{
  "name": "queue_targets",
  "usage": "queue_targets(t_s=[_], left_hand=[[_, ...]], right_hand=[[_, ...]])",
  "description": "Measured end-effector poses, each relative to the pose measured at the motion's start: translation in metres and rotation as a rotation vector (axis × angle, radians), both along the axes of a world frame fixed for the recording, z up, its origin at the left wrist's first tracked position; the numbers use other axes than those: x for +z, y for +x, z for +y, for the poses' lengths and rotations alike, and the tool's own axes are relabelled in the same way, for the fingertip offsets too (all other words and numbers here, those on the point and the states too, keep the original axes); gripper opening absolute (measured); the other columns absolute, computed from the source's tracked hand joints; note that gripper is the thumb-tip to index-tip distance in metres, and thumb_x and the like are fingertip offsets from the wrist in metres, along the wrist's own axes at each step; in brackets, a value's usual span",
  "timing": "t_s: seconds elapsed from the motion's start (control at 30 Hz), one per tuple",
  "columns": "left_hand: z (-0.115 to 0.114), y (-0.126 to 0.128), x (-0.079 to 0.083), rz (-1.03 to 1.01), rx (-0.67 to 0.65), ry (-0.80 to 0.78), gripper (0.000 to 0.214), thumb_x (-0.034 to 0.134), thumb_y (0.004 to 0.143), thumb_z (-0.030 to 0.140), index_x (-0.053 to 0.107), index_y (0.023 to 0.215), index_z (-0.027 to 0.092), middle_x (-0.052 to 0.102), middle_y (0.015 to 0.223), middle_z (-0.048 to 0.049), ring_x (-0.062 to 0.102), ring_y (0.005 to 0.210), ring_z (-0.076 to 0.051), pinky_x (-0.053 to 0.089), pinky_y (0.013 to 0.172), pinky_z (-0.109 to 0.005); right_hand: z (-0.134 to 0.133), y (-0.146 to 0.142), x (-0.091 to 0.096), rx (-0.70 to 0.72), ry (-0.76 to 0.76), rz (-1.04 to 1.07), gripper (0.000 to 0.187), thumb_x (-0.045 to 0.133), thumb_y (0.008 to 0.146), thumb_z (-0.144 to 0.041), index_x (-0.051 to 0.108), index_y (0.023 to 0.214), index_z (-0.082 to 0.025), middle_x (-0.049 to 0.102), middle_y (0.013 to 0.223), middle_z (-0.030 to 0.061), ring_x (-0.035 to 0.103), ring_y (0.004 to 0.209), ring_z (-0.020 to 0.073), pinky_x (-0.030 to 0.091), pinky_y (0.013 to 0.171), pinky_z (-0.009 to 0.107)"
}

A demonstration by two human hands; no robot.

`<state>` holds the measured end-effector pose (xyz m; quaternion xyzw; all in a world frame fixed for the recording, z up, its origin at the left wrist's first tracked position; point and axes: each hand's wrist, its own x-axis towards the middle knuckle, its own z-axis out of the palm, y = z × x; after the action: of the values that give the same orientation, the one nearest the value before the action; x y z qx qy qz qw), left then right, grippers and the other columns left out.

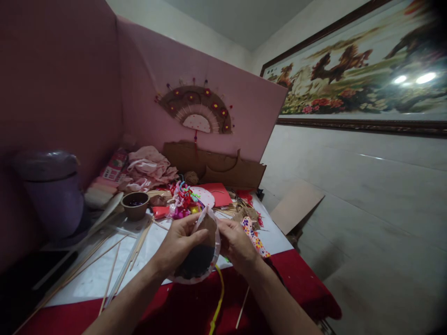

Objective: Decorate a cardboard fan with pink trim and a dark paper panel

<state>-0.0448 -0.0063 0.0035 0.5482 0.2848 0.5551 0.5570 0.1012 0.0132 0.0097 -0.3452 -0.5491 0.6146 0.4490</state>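
In the head view a teardrop-shaped cardboard piece (200, 253), with pale cloth folded over its rim, is held up over the table's near edge. My left hand (183, 239) grips it from the left, thumb lying across its brown and dark face. On the right side my right hand (237, 239) pinches the cloth-covered edge near the pointed top; its fingertips are partly hidden. A yellow strip (219, 300) hangs below the piece. Just beyond my hands lie a bunch of colourful cords (183, 197) and a white dotted disc (204, 196). Flower-patterned fabric (255, 237) lies beside my right hand.
A brown bowl of dark liquid (135, 206) stands at the left among thin wooden sticks (141, 244). Pink cloth (152, 167), red paper (217, 194) and torn cardboard (223, 167) lie farther back. A decorated fan (197, 109) hangs on the pink board. A lidded bin (52, 200) is far left.
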Motion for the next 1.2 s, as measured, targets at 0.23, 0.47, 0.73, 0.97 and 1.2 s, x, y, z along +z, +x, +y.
queue_targets(t_s=[0.23,0.47,0.73,0.97,1.2], left_hand=[[-0.004,0.000,0.004,0.025,-0.003,-0.007,0.037,0.067,0.071,0.025,0.064,0.108,0.018,0.069,0.083,-0.0039,0.060,0.073,-0.017,0.045,0.064,-0.025],[-0.004,-0.001,0.006,0.090,0.050,-0.019,0.035,0.066,0.070,0.023,0.066,0.104,0.017,0.068,0.082,-0.0033,0.058,0.072,-0.017,0.044,0.062,-0.026],[-0.003,0.001,0.001,0.122,0.057,0.002,0.017,0.061,0.072,0.019,0.065,0.088,0.016,0.065,0.076,-0.0009,0.057,0.068,-0.015,0.042,0.062,-0.024],[-0.003,0.005,0.003,0.181,0.150,0.022,0.007,0.060,0.069,0.017,0.063,0.074,0.015,0.062,0.069,0.0002,0.055,0.065,-0.016,0.040,0.060,-0.024],[-0.001,0.005,0.002,0.112,0.152,-0.055,0.013,0.063,0.067,0.018,0.066,0.079,0.015,0.064,0.069,0.0002,0.057,0.067,-0.017,0.041,0.061,-0.025]], right_hand=[[0.006,0.002,-0.010,-0.002,0.073,0.012,0.042,0.061,0.073,-0.054,0.046,0.057,-0.018,0.032,0.045,-0.0079,0.025,0.038,0.0050,0.021,0.038,0.020],[0.003,0.006,-0.013,-0.160,0.539,-0.293,0.040,0.043,0.089,-0.042,0.041,0.056,-0.019,0.036,0.052,-0.0040,0.033,0.048,0.0098,0.026,0.047,0.024],[0.002,0.013,-0.003,-0.259,1.041,-0.708,0.032,0.037,0.093,-0.024,0.042,0.061,-0.020,0.044,0.059,-0.0009,0.043,0.055,0.0128,0.029,0.055,0.026],[0.004,0.007,-0.012,-0.488,1.382,-1.055,0.033,0.033,0.093,-0.020,0.051,0.066,-0.017,0.051,0.063,0.0050,0.047,0.060,0.0173,0.029,0.055,0.029],[0.002,0.005,-0.009,-0.501,1.280,-1.059,0.032,0.034,0.093,-0.022,0.054,0.068,-0.016,0.054,0.064,0.0073,0.049,0.061,0.0185,0.029,0.055,0.030]])
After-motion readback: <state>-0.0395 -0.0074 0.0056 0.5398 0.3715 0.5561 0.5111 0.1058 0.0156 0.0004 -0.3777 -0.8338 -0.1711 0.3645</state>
